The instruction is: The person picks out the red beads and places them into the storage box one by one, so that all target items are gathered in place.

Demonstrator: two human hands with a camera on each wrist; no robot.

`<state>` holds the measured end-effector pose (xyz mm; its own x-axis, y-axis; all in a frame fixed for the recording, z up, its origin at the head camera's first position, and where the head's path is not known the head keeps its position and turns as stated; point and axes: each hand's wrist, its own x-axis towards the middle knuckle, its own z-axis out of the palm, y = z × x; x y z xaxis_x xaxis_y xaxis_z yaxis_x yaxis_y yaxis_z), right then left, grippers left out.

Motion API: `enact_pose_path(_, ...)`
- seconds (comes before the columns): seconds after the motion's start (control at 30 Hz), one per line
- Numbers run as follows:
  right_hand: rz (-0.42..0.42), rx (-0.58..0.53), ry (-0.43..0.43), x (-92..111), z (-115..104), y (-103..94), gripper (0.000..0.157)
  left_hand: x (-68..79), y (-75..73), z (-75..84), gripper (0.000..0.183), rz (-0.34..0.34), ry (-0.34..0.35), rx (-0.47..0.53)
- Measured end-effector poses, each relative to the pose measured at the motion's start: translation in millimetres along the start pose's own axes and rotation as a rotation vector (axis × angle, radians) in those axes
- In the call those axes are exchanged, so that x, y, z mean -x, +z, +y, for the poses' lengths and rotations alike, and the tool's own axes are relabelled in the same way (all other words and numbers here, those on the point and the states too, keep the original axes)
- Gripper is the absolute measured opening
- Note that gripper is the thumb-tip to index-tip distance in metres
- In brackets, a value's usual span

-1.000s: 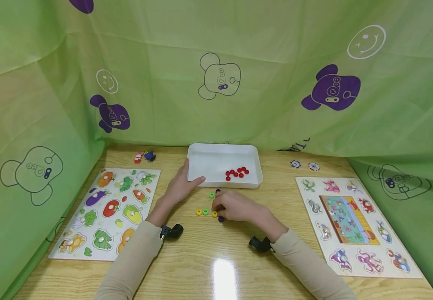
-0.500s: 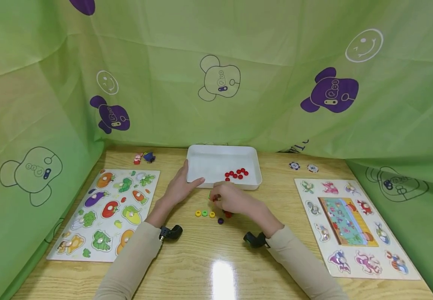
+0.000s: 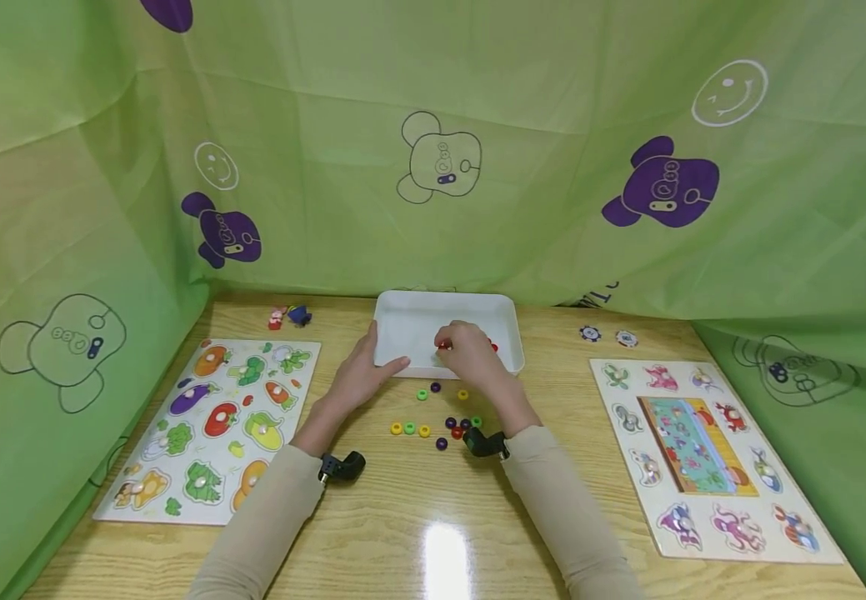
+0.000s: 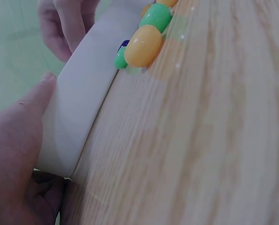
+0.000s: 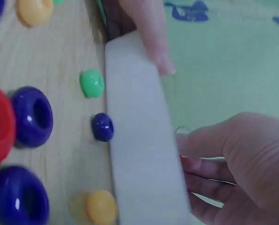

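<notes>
A white tray stands at the back middle of the table. At its front left corner my left hand grips the tray, thumb over the rim and fingers on the outer side. My right hand is over the tray's front part, thumb and fingers pinching a small red bead, mostly hidden by the fingertips. Another red bead shows beside that hand inside the tray; the hand covers others. In front of the tray lie loose ring-shaped beads: yellow, green, purple and red.
A vegetable puzzle board lies at the left, a sea-animal puzzle board at the right. Two small figurines stand at the back left; two poker chips lie at the back right. Green cloth encloses the table's back and sides.
My right hand has moved from the loose beads forward over the tray, with a red bead in its fingers. More beads on the table are uncovered. The left hand keeps its place on the tray.
</notes>
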<state>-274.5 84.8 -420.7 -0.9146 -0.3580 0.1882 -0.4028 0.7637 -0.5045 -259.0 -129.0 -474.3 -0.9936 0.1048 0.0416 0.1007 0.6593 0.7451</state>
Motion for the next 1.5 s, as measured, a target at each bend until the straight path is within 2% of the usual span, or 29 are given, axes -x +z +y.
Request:
enact_pose_path(0.17,0.025,-0.038,0.085,-9.5,12.2,17.1,0.013,0.9,2.3,-0.9,0.103,-0.003,-0.008,-0.001)
enact_pose_path(0.4,0.029,0.017,0.140,-11.1,19.0,31.0,0.010,3.4,4.9,-0.9,0.101,-0.005,-0.020,-0.005)
enact_pose_path(0.6,0.031,-0.005,0.104,-11.6,13.8,17.8,0.013,1.0,1.4,-0.3,0.101,0.013,-0.019,-0.020)
enact_pose_path(0.83,0.007,-0.023,0.048,0.2,12.0,-3.9,0.014,0.9,-0.9,2.3,0.100,0.001,-0.025,-0.007)
enact_pose_path(1.03,-0.045,-0.030,0.042,17.6,5.6,-21.9,0.015,0.6,0.6,1.8,0.102,-0.002,-0.018,-0.016)
enact_pose_path(1.17,-0.117,-0.018,0.006,27.1,0.3,-28.8,0.018,0.2,-0.2,2.6,0.102,0.008,-0.008,-0.009)
enact_pose_path(1.5,-0.301,-0.001,-0.117,54.8,-9.0,-29.8,0.019,0.7,0.2,2.4,0.101,0.006,-0.019,-0.010)
